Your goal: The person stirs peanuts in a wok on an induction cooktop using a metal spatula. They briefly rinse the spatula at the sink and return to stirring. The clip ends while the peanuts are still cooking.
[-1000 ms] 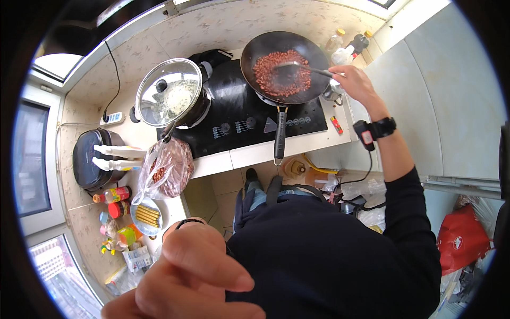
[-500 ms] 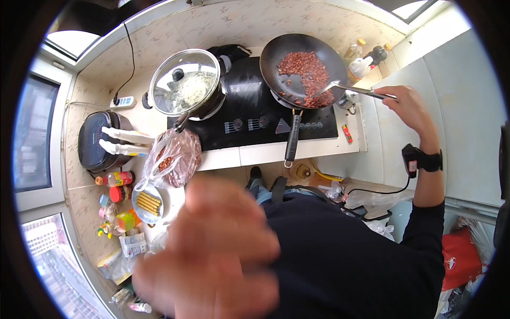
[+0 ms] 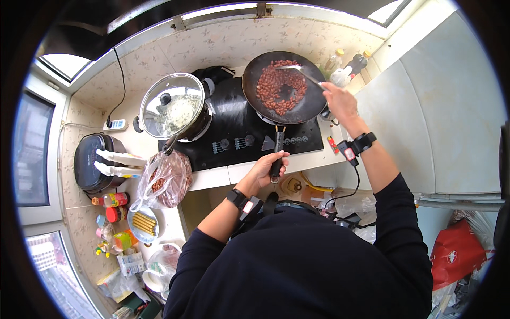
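Left hand (image 3: 265,169) closed around the near end of the black pan handle (image 3: 277,155), long axis running from that grip straight away to the far side, into the dark frying pan (image 3: 281,86) on the right of the black cooktop (image 3: 239,133). Right hand (image 3: 336,101) just right of the pan rim, clenched on a metal spatula (image 3: 300,72) slanting left and far, blade over the reddish-brown peanuts (image 3: 279,87) spread across the pan floor. Further left, a lidded pot (image 3: 172,109) on the cooktop, and a clear bag of peanuts (image 3: 164,178) on the worktop's near edge.
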A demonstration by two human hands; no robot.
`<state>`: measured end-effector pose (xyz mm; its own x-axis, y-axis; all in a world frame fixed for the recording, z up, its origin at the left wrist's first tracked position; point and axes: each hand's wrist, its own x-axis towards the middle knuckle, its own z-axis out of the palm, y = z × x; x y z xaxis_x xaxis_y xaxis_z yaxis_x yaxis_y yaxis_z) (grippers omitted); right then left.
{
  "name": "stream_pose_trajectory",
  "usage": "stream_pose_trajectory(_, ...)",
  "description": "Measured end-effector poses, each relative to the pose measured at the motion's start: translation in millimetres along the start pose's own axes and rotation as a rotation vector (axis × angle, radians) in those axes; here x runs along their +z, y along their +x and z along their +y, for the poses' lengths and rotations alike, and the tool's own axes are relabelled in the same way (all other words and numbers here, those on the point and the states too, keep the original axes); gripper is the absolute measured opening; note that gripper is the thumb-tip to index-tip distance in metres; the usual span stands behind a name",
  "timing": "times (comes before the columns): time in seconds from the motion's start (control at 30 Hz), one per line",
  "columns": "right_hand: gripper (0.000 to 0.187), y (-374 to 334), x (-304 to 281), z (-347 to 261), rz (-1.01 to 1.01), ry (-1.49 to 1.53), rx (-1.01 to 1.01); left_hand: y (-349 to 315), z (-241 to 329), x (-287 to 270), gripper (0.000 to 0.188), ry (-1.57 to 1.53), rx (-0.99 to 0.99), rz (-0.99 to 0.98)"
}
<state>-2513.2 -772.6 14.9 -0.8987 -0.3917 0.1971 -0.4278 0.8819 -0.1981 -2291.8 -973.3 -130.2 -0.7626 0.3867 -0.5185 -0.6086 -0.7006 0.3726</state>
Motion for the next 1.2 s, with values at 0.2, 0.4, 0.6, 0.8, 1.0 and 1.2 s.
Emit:
stream_pose_trajectory(0.2,0.024,-34,-80,1,-0.217,0.020,-0.155,-8,2,14,0.016,0.208,0.105,0.236)
stream_pose_trajectory(0.4,0.025,-40,-138,7,-0.392,0.040,-0.138,-15,2,14,0.018,0.203,0.082,0.224)
stream_pose_trajectory(0.6,0.026,-5,-29,-4,-0.109,0.199,-0.033,-13,-1,13,0.019,0.136,0.102,0.210)
stream_pose_trajectory(0.8,0.030,-5,-11,-16,-0.191,0.161,-0.145,-15,1,11,0.021,0.124,0.099,0.164)
stream_pose_trajectory(1.0,0.024,-35,-130,-5,-0.300,-0.067,-0.189,-15,0,12,0.021,0.105,0.097,0.170)
stream_pose_trajectory(1.2,0.024,-25,-118,-3,-0.312,-0.075,-0.197,-15,0,12,0.021,0.101,0.100,0.157)
